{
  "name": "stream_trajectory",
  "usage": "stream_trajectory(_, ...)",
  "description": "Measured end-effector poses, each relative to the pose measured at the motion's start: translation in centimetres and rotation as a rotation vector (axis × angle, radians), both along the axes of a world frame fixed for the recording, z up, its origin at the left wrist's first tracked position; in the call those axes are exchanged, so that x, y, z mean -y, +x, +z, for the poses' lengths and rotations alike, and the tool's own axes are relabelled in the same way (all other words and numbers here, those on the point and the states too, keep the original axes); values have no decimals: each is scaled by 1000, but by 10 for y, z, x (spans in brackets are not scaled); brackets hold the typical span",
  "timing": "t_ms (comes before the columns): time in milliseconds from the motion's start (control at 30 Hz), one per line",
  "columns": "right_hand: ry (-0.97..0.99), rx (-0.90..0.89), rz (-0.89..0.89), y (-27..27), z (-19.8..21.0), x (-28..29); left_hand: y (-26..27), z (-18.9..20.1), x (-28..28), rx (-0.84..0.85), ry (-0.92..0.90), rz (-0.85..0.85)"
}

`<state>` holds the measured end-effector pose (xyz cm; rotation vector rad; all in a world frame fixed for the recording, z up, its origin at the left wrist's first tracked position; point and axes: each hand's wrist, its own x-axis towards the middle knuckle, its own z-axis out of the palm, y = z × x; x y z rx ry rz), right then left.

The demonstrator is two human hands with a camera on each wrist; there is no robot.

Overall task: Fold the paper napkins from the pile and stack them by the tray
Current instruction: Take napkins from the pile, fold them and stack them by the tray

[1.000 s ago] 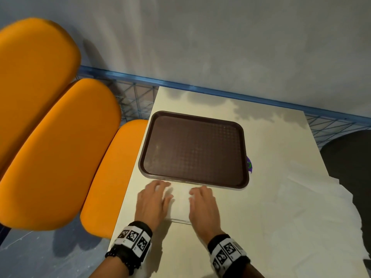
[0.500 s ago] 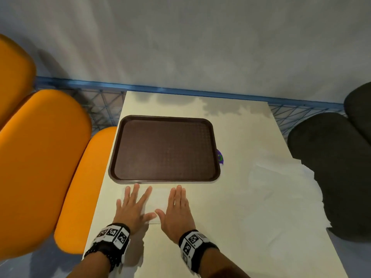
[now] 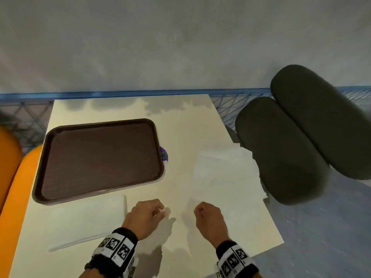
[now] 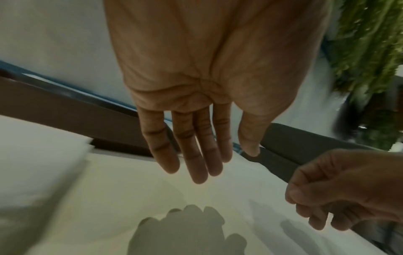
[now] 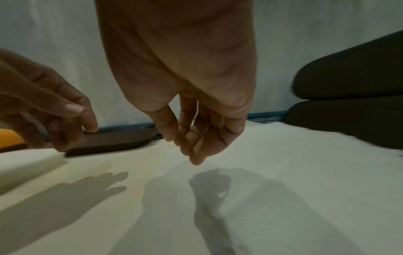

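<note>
Step in hand: judged from the layout, one folded napkin (image 3: 86,221) already lies by the tray (image 3: 98,159); the next sheet must come from the napkin pile (image 3: 226,177).
Key relation: the pile lies forward and to the right of both hands, its near corner just beyond the right hand (image 3: 209,216); that hand is clearly the nearer one.
Left grip: left hand (image 3: 145,214) hovers over the bare desk (image 3: 180,127) between the folded napkin and the pile. The left wrist view shows its fingers (image 4: 196,155) straight and loose, holding nothing.
Right grip: fingers (image 5: 191,138) hang loosely curled, thumb near the fingertips, nothing between them; above the pile's near edge, contact not certain.
Pile's axis: long side runs away from the person along the desk's right edge; its far right corner overhangs that edge beside the dark grey cushions (image 3: 297,137).
Folded napkin's axis: long side runs left-right, parallel to the tray's near rim and just beside it.
Open room: bare desk between tray and pile for folding.
Risk: dragging may lift several sheets or push some off the edge.
</note>
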<state>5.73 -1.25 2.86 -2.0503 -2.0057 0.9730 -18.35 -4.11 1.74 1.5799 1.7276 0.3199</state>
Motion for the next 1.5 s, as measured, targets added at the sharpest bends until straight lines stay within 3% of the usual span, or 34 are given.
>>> stream_trajectory(133,-26,187,3,77,-10,7,75,-6,-31,50,-43,-81)
stream_trajectory(300,-84,198,153,113,-28,20,139,-22,-66,-15,-61,-20)
stream_trajectory(467,-58,188,229,124,-41,25,162,-32,-85,-37,-194,160)
stream_trajectory(567,6,156,243,130,-39,21,169,-37,-82,-54,-230,136)
stream_trajectory(667,-36,134,283,134,-38,21,177,-36,-73,-147,-157,88)
stream_trajectory(733,-9,97,263,139,-37,20,182,-30,-67,-120,-95,129)
stream_trajectory(833,38,-139,122,145,-30,19,183,-11,-58,70,-85,120)
stream_trajectory(933,147,-321,-80,156,-18,11,174,28,-52,547,-214,242)
stream_trajectory(1000,66,-384,-208,158,-1,2,163,52,-49,869,-266,416)
stream_trajectory(1067,-76,-409,-271,156,12,-6,151,75,-43,1078,-276,510)
stream_trajectory(1267,-307,-596,-258,109,56,-18,109,108,-20,1392,-198,702)
stream_trajectory(1400,-630,-996,-415,70,71,-13,85,124,0,1521,-146,736)
stream_trajectory(1500,-641,-1223,-433,43,89,-8,66,132,16,1528,-105,675)
